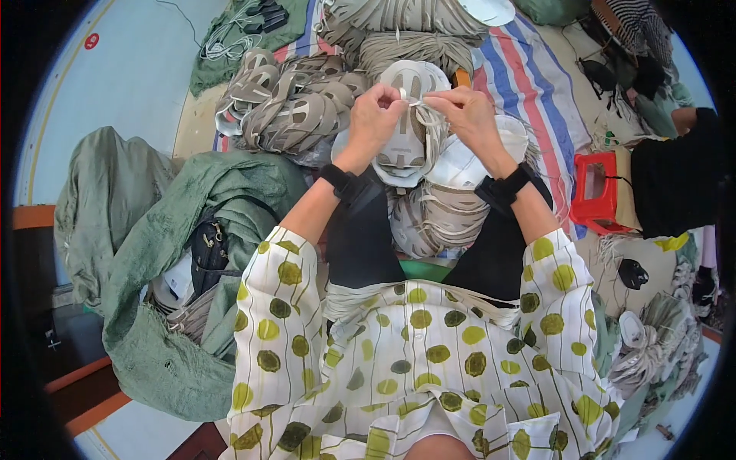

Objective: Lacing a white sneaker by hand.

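Observation:
In front of my knees lies a beige and white shoe upper point(400, 150), its toe and opening lying roughly along my line of sight. Over its far half my left hand point(376, 116) is closed in a pinch on a white shoelace point(415, 103). Across from it my right hand point(469, 115) also pinches the lace, with a loose loop hanging below the fingers. The fingertips of both hands are a short gap apart. Under the upper sits a stack of more beige and white uppers point(452, 212), partly hidden by my knees.
Piles of beige uppers point(295, 100) lie left and ahead on a striped sheet point(529, 92). A bundle of laces point(414, 57) is straight ahead. Green sacks point(172, 353) are at left. A red stool point(594, 188) stands at right beside another person in black point(675, 184).

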{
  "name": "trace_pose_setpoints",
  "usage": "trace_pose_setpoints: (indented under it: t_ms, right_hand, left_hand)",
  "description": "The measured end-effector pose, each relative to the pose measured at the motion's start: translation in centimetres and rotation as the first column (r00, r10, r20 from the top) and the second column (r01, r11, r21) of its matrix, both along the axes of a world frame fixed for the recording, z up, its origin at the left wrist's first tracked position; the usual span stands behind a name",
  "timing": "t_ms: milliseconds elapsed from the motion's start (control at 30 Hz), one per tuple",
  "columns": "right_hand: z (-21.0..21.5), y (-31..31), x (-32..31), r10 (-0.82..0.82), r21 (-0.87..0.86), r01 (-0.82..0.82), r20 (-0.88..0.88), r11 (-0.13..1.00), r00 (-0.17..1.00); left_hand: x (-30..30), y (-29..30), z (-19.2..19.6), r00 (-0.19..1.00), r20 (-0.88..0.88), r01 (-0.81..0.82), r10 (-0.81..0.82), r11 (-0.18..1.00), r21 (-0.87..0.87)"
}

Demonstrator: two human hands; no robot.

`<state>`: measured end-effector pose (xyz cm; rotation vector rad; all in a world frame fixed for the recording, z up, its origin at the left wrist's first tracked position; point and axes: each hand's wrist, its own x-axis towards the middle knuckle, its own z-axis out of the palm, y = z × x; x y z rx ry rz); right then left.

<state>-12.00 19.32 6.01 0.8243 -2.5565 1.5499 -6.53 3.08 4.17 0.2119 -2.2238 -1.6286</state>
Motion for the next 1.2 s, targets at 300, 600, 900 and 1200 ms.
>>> trace_pose_setpoints:
  t_ms: [300, 600, 900, 1200]
  right_hand:
    - [-0.2, -1.5, 1.1, 0.173, -0.315, 0.039, 0.617, 0.948, 0.767]
    - [0.5, -1.2, 3.6, 0.290, -0.255, -0.181, 0.498, 0.950, 0.817]
    - [3.5, 3.9, 16.2, 0.499, -0.262, -0.481, 0.725, 0.837, 0.475]
    - [-0.8, -1.7, 1.5, 0.107, 0.218, -0.026, -0.368, 0.976, 0.923]
  left_hand:
    - [1.3, 0.7, -0.4, 0.991, -0.070, 0.096, -0.112, 0.976, -0.196]
    - [3.1, -0.8, -1.1, 0.921, -0.315, 0.026, -0.228, 0.844, -0.536]
    - [19.8, 3.6, 2.6, 0.787, 0.170, 0.569, -0.594, 0.590, -0.573]
    - [28.4, 3.3, 3.4, 0.763, 0.402, 0.368, -0.506, 0.852, 0.373]
